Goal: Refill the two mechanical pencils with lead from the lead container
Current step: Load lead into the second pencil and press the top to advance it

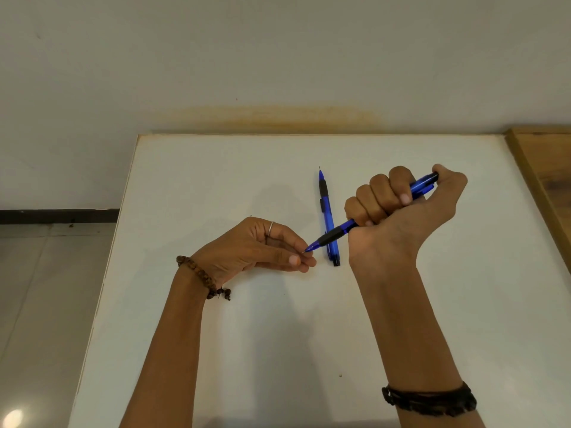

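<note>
- The right hand (398, 208) is fisted around a blue pencil (375, 213), four fingers wrapped over the barrel and the thumb set on the cap end at the hand's 1 o'clock.
- That pencil is held above the table (216, 186), slanting from the thumb down toward 8 o'clock; its black grip and blue cone stick out below the fist.
- The left hand (262, 251) has thumb and fingertips drawn together in a narrow pinch right at the pencil's tip; whether a lead is between them is too fine to tell.
- A silver ring (271, 229) sits on one left finger and a brown bead bracelet (200, 278) circles the left wrist.
- A dark cord band (429, 400) wraps the right forearm.
- A second pencil (327, 217), also blue with a black grip, lies flat on the table, its tip toward 12 o'clock and its black cap toward 6.
- The held pencil crosses over the lying one near its lower half; from this view I cannot tell if they touch.
- A wooden surface (547, 168) adjoins the table at 3 o'clock.
</note>
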